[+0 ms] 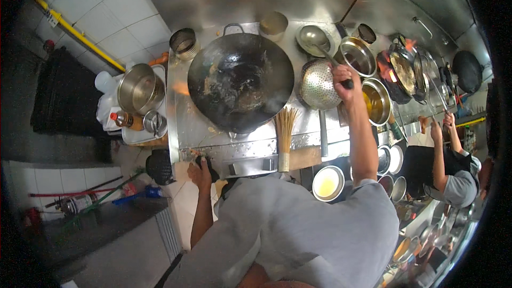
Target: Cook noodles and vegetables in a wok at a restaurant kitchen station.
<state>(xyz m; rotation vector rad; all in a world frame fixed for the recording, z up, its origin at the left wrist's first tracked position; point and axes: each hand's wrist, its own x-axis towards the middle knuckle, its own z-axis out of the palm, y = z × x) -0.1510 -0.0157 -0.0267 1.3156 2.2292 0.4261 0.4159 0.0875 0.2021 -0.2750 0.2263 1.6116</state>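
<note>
My right hand (347, 84) is wrapped round the dark handle end of a metal ladle (313, 38), whose bowl hangs over the back of the range. Below the ladle lies a perforated skimmer (318, 86), its handle pointing toward me. A large black wok (240, 80) sits on the burner to the left, its inside dark with a wet sheen and patchy residue. At the range's front left corner, my left hand (200, 174) is closed on a small dark object that I cannot make out. Between the wok and the skimmer rests a bamboo wok brush (286, 136).
Right of the skimmer stand a metal pot (356, 56) and a pot of yellow oil (375, 101). A bowl of pale yellow liquid (328, 183) is near my right elbow. Further right, a co-worker (460, 181) works at a flaming pan (401, 74). A tray (144, 137) holds a steel pot.
</note>
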